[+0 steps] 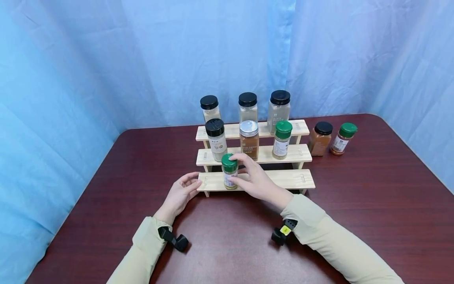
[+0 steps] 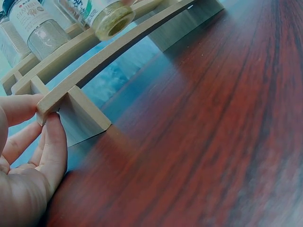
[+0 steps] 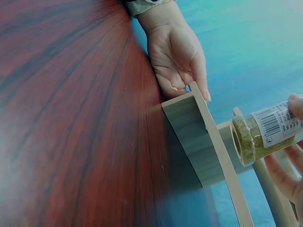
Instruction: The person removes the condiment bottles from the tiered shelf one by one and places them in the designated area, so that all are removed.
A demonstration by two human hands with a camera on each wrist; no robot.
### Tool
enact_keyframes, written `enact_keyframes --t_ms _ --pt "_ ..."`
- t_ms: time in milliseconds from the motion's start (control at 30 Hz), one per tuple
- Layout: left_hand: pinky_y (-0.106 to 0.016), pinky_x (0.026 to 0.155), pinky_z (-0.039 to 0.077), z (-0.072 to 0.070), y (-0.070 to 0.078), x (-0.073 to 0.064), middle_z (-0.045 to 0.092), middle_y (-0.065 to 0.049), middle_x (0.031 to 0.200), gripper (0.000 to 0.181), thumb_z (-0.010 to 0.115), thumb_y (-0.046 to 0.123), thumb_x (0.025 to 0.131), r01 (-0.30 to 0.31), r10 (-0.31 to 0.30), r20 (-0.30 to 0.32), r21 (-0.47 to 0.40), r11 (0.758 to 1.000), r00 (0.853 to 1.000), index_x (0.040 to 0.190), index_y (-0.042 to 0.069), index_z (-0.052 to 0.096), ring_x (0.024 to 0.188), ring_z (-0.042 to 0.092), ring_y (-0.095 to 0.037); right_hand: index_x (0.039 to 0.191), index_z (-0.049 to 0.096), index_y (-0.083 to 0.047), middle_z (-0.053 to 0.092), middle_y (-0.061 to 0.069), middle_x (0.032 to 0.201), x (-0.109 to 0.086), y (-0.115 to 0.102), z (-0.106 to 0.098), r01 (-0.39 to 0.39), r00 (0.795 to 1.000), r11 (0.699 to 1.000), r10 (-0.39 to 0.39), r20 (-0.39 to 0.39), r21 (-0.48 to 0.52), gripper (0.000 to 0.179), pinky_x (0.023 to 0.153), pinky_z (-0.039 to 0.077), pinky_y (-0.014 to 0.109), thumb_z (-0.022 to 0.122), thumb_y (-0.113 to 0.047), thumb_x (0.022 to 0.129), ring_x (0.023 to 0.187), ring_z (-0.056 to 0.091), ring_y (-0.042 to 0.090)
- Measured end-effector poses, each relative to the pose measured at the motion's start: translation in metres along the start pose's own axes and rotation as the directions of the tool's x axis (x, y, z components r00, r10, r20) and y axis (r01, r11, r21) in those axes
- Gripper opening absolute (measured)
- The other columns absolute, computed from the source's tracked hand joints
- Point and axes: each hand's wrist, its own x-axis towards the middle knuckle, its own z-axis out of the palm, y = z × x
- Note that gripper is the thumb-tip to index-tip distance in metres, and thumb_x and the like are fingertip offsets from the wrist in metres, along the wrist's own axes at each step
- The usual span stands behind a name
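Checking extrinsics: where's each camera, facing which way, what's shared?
Head: on the head, facing forward and down at rack, green-lidded jar; left hand, right hand, sleeves show.
Left wrist: on that wrist, facing the rack's left end and table; left hand shows.
Right wrist: on that wrist, facing the jar's base and rack's left end; left hand shows, right hand partly.
Both wrist views share left hand, jar, rack.

Left hand on a wooden rack, right hand round a green-capped jar
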Motion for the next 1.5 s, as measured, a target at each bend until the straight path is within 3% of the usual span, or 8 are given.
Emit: enact_keyframes --t_ms 367,533,900,1100,1500 --pt "-0.016 0.073 0.052 -0.001 0.0 -0.001 0.056 0.002 0.09 0.044 0.056 0.0 0.092 -0.001 0.001 -0.027 -0.005 1.0 1.0 0.133 -0.006 0.04 0.076 0.06 -0.002 0.124 0.041 -0.005 0.053 0.02 0.118 -0.024 0.006 -0.02 -0.033 0.999 0.999 0.034 -0.038 0.025 0.053 0.081 0.055 0.036 0.069 0.007 0.081 0.101 0.057 0.028" --pt "-0.015 0.073 0.051 -0.001 0.0 -0.002 0.056 0.005 0.087 0.043 0.049 -0.005 0.094 0.008 -0.008 -0.019 -0.006 1.0 1.0 0.135 -0.007 0.038 0.076 0.06 -0.002 0.123 0.043 -0.004 0.054 0.018 0.116 -0.031 0.007 -0.03 -0.01 0.999 1.0 0.009 -0.044 -0.027 0.053 0.08 0.055 0.034 0.07 0.007 0.079 0.1 0.056 0.019" --pt "-0.016 0.073 0.051 0.0 -0.001 -0.001 0.056 0.006 0.085 0.043 0.049 -0.006 0.093 0.007 -0.007 -0.018 -0.008 1.0 1.0 0.135 -0.007 0.038 0.075 0.059 -0.002 0.122 0.043 -0.001 0.054 0.019 0.118 -0.044 0.007 -0.051 -0.017 0.998 0.997 0.012 -0.065 -0.079 0.054 0.081 0.054 0.029 0.07 0.01 0.077 0.1 0.052 0.004" --pt "-0.016 0.073 0.051 0.0 0.0 0.0 0.057 0.005 0.086 0.041 0.049 -0.006 0.093 0.004 -0.005 -0.017 -0.004 1.0 1.0 0.133 -0.007 0.039 0.076 0.06 -0.002 0.123 0.041 0.001 0.054 0.02 0.117 -0.054 0.009 -0.065 -0.016 0.994 0.994 0.005 -0.107 -0.105 0.056 0.083 0.051 0.018 0.069 0.013 0.076 0.101 0.05 -0.007" --pt "-0.016 0.073 0.051 0.001 0.0 -0.001 0.056 0.004 0.088 0.044 0.05 -0.004 0.094 -0.002 0.002 -0.019 0.013 1.0 1.0 0.135 -0.008 0.037 0.076 0.059 -0.002 0.129 0.035 -0.003 0.06 0.018 0.114 -0.073 0.012 -0.096 -0.112 0.983 0.973 0.078 -0.169 -0.202 0.062 0.084 0.043 0.007 0.069 0.01 0.079 0.101 0.048 -0.014"
